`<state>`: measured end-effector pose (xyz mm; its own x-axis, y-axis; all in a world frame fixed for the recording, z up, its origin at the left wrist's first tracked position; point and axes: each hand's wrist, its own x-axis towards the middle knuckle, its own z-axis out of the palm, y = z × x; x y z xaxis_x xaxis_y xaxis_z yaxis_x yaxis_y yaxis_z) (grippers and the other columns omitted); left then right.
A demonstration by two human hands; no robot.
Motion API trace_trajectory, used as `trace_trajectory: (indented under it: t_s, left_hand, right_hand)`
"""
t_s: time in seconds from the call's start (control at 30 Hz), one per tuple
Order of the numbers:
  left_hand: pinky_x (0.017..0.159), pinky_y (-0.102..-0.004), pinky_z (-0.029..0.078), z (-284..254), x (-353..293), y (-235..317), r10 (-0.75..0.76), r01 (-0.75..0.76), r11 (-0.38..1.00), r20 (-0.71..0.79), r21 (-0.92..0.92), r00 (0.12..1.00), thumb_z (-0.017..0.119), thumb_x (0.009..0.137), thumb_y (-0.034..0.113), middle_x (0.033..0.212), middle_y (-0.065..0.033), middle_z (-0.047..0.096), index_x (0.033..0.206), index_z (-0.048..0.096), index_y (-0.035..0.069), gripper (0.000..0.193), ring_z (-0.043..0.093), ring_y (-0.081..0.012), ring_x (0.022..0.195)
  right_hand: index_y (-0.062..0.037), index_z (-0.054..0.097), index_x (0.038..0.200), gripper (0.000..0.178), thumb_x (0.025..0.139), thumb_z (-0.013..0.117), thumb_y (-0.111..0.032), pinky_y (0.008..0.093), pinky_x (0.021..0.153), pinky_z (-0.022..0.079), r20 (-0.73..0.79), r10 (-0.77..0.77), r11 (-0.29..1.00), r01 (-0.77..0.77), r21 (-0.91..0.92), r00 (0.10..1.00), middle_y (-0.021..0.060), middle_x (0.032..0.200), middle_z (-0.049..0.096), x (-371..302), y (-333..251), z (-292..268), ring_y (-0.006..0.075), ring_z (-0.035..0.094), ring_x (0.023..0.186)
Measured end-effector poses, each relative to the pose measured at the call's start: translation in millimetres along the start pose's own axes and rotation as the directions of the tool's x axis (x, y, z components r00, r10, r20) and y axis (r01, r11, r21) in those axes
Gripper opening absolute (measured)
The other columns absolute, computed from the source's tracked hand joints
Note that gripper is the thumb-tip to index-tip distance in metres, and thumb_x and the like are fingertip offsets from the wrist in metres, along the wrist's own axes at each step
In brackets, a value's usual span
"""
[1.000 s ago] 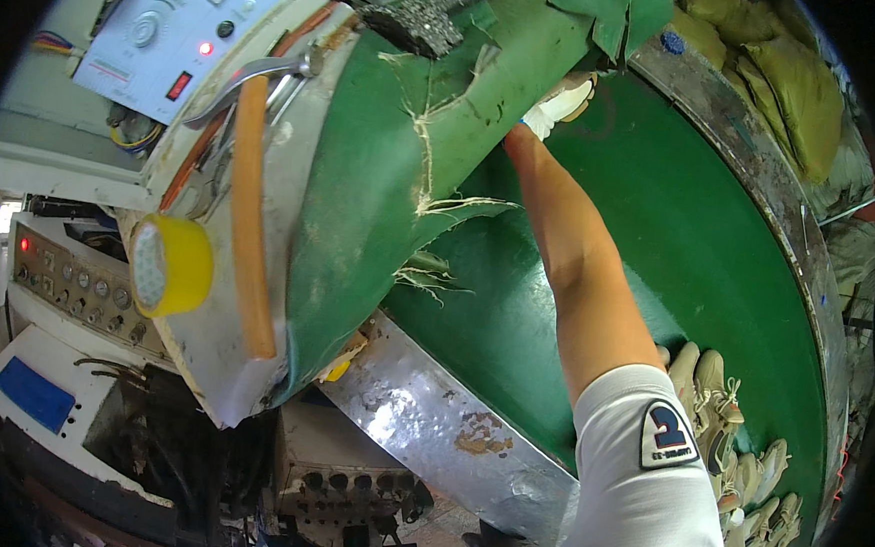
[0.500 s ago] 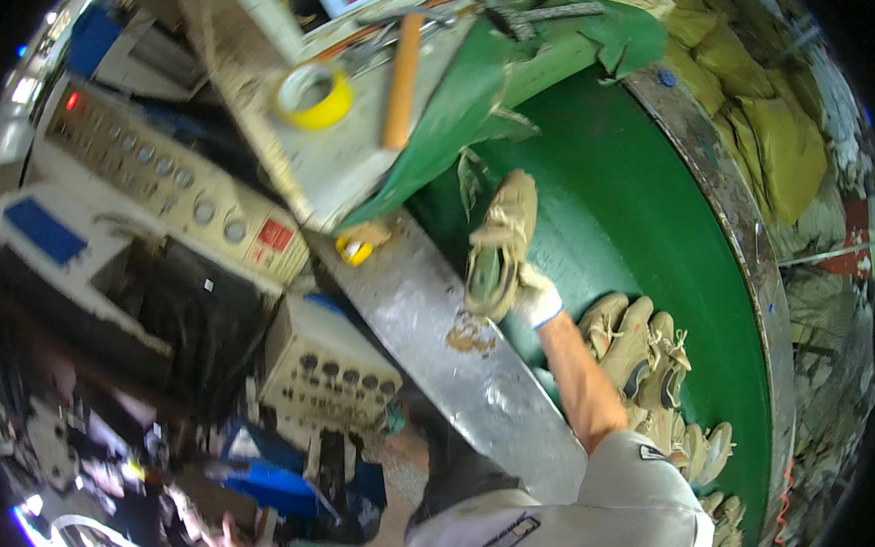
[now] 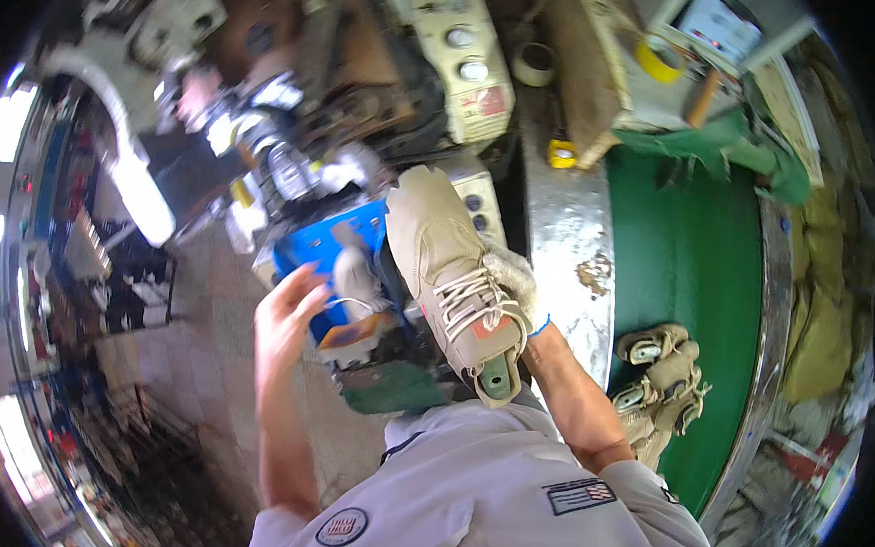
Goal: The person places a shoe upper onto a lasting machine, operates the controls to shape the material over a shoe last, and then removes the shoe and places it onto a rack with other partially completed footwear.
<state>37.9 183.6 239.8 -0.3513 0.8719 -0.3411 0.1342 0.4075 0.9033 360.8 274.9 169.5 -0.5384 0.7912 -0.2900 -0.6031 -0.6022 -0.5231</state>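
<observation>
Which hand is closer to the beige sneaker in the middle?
Right. The gloved right hand holds the beige sneaker by its side; the left hand is to its left, not touching.

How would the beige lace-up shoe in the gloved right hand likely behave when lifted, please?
The beige lace-up shoe is probably light, since the gloved right hand alone holds it. It likely keeps its shape, as its upper looks rounded, not sagging.

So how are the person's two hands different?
The right hand wears a pale glove, while the left hand looks bare. The right hand is holding a beige shoe; the left hand seems empty, with its fingers apart. The left hand is also more blurred than the right hand. What they share: both forearms are bare.
</observation>
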Motion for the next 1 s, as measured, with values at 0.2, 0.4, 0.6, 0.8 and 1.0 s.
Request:
trace_trajectory:
  t_s: [0.2, 0.4, 0.6, 0.8, 1.0]
  left_hand:
    - [0.082, -0.0312, 0.06, -1, 65, -13, 0.018, 0.053, 0.915, 0.171, -0.399, 0.985, 0.077, 0.09, 0.018, 0.11, -0.0091, 0.075, 0.126, 0.067, -0.001, 0.042, 0.072, -0.014, 0.09]
    - [0.075, -0.0295, 0.062, -38, 94, -34, -0.06, 0.01, 0.904, -0.104, -0.428, 0.993, 0.075, 0.086, 0.0, 0.102, -0.0142, 0.075, 0.121, 0.067, -0.006, 0.036, 0.074, -0.0176, 0.089]
    - [0.087, -0.0341, 0.061, -56, 101, -29, 0.057, -0.215, 0.829, -0.306, -0.516, 0.95, 0.069, 0.085, -0.007, 0.116, -0.0172, 0.072, 0.131, 0.06, -0.009, 0.047, 0.073, -0.0233, 0.098]
    - [0.087, -0.0282, 0.059, -41, 104, -39, -0.024, -0.212, 0.746, -0.343, -0.631, 0.939, 0.071, 0.089, -0.003, 0.12, -0.0209, 0.071, 0.139, 0.052, -0.012, 0.054, 0.072, -0.021, 0.101]
    - [0.083, -0.0306, 0.057, -11, 93, -73, -0.033, -0.015, 0.683, -0.051, -0.73, 0.998, 0.051, 0.108, 0.045, 0.111, -0.0113, 0.073, 0.123, 0.067, -0.005, 0.055, 0.07, -0.0156, 0.093]
  right_hand:
    - [0.0081, 0.061, 0.131, 0.045, 0.095, 0.069, -0.018, 0.0329, 0.09, 0.056, -0.059, 0.027, 0.994, -0.034, -0.104, 0.998, 0.012, 0.116, 0.069, 53, 47, 91, 0.0185, 0.067, 0.102]
    - [0.0062, 0.061, 0.131, 0.043, 0.096, 0.07, -0.016, 0.0294, 0.085, 0.058, -0.133, -0.011, 0.976, -0.018, -0.216, 0.991, 0.0128, 0.115, 0.07, 103, 85, 118, 0.016, 0.069, 0.099]
    - [0.0056, 0.061, 0.131, 0.045, 0.097, 0.069, -0.022, 0.0289, 0.085, 0.059, -0.156, -0.069, 0.975, 0.034, -0.218, 0.985, 0.012, 0.116, 0.07, 140, 104, 147, 0.0149, 0.069, 0.101]
    - [0.0032, 0.066, 0.125, 0.038, 0.096, 0.071, -0.021, 0.03, 0.082, 0.058, -0.127, -0.123, 0.985, 0.106, -0.136, 0.984, 0.0098, 0.109, 0.073, 178, 120, 147, 0.016, 0.071, 0.095]
    - [0.0041, 0.069, 0.122, 0.032, 0.099, 0.069, -0.019, 0.0315, 0.082, 0.058, -0.203, -0.11, 0.991, 0.092, -0.096, 0.973, 0.0104, 0.109, 0.073, 184, 136, 136, 0.0173, 0.071, 0.093]
